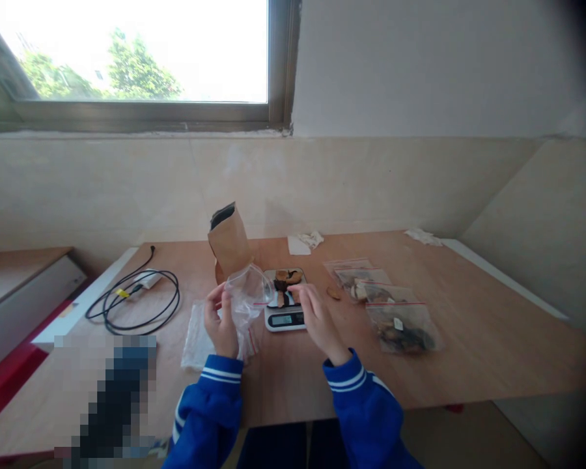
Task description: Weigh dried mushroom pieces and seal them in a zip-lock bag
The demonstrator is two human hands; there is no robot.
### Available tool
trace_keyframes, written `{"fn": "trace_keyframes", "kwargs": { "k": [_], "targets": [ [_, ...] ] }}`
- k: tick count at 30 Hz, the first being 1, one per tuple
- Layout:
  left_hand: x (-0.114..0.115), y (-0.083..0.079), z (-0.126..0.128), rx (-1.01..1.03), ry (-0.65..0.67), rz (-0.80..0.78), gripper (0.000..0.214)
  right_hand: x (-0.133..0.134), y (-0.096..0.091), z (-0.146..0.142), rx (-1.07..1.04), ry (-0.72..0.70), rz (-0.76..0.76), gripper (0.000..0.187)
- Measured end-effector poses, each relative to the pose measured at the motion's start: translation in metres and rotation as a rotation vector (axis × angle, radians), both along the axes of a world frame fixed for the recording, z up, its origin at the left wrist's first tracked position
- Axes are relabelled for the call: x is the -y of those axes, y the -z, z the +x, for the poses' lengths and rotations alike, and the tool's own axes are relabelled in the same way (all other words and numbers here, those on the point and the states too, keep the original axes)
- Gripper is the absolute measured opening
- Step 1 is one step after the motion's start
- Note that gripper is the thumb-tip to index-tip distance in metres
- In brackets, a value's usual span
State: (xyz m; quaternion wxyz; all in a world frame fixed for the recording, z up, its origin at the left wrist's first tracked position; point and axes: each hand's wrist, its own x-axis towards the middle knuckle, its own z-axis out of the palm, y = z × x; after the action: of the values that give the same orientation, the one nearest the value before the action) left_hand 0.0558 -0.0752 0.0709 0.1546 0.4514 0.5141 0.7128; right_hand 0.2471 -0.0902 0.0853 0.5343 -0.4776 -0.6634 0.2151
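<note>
Clear bag [247,293] pinched by left hand [221,326]; right hand [317,319] fingers apart (scale [286,318] half hidden).

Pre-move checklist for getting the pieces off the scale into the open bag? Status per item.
1. Clear bag held up and open: ok, the left hand grips it and the mouth gapes toward the scale.
2. Pieces on the scale: ok, brown pieces lie on its platform.
3. Right hand at the pieces: ok, its fingertips are at the platform's edge; whether it grips one, cannot tell.
4. Scale reading: cannot tell, the display is lit but too small to read.
5. Path between scale and bag: ok, they sit side by side with nothing between.
6. Paper bag behind: ok, upright, apart from both hands.
</note>
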Motion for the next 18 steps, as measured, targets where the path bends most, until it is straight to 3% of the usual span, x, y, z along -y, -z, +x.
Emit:
{"fn": "trace_keyframes", "kwargs": {
  "k": [3,8,13,18],
  "targets": [
    [-0.012,0.017,0.007,0.108,-0.034,-0.032,0.030,-0.008,0.016,0.012,0.253,0.111,0.078,0.032],
    [-0.009,0.032,0.010,0.114,0.017,-0.055,0.031,-0.014,0.039,0.018,0.478,0.169,0.050,0.038],
    [-0.005,0.037,0.005,0.080,0.031,-0.009,0.031,-0.012,0.042,0.015,0.594,0.353,-0.030,0.026],
    [-0.007,0.038,0.006,0.130,0.017,0.025,0.031,-0.012,0.043,0.015,0.630,0.385,-0.047,0.022]
  ]
}}
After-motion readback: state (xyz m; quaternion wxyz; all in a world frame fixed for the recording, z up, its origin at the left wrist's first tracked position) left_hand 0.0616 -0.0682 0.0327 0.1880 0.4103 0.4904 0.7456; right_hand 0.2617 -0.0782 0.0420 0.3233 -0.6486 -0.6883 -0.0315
